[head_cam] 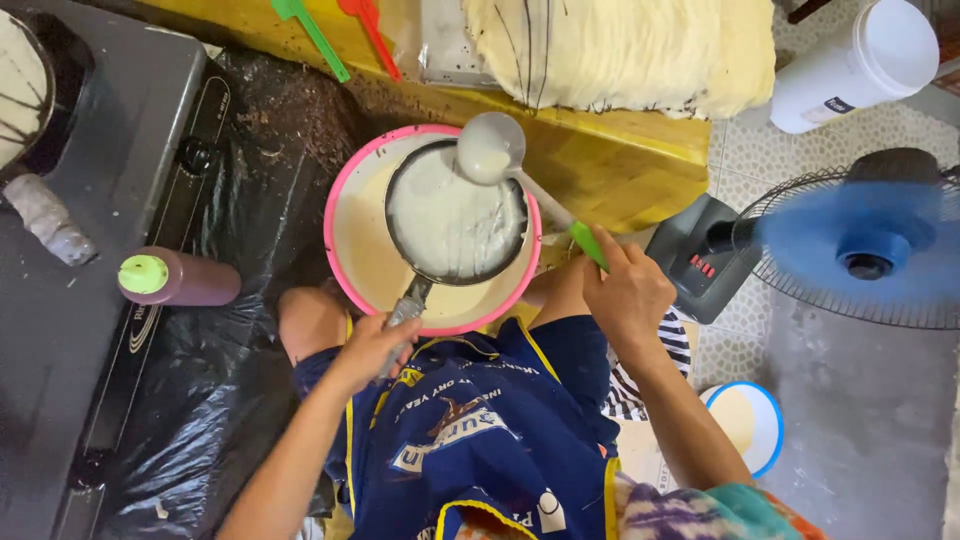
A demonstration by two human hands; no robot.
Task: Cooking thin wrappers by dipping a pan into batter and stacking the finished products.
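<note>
Seen from above, seated behind a pink-rimmed basin (pixel 340 215) of pale batter. Left hand (pixel 372 347) at the basin's near edge, forearm angled up from the lower left, fingers clenched round the foil-wrapped handle (pixel 406 309) of a dark frying pan (pixel 455 222) held level over the basin, coated with white batter. Right hand (pixel 628 290) just right of the basin, wrist bent, gripping the green handle of a ladle (pixel 490 148), its batter-smeared bowl resting over the pan's far rim. Right of the basin, a spinning blue fan (pixel 865 250); left of it, a green-capped bottle (pixel 178 279).
</note>
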